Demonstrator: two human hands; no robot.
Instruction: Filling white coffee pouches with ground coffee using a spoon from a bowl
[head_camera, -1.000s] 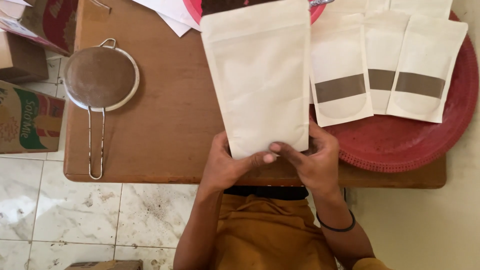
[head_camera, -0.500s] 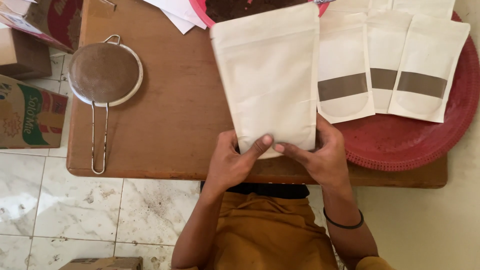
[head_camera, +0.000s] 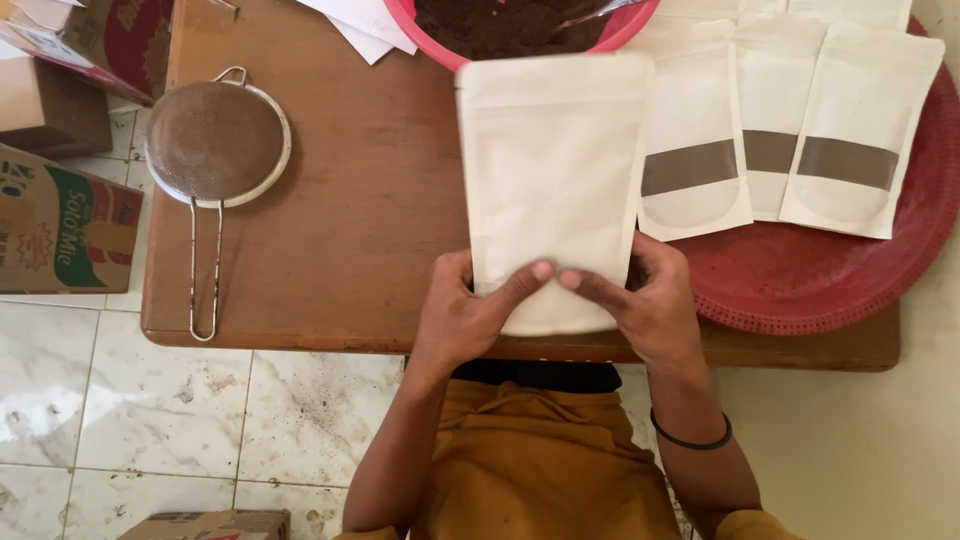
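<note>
A plain cream stand-up pouch (head_camera: 550, 170) is held upright over the front of the wooden table (head_camera: 350, 220). My left hand (head_camera: 465, 315) grips its bottom left corner, thumb across the front. My right hand (head_camera: 640, 300) grips the bottom right, thumb meeting the left thumb near the pouch's lower middle. The pouch's top edge overlaps a pink bowl (head_camera: 470, 55) of dark brown powder. Three more cream pouches (head_camera: 790, 130) with dark window strips lie on a round red tray (head_camera: 850, 280) to the right.
A metal mesh strainer (head_camera: 215, 145) with a wire handle lies on the table's left part. White papers (head_camera: 365, 25) lie at the back. Cardboard boxes (head_camera: 60, 225) stand on the tiled floor to the left. Another box (head_camera: 205, 523) sits near the bottom edge.
The pouch stays gripped in both hands. Its position relative to the table and tray barely changes; my thumbs have come closer together on its lower front.
</note>
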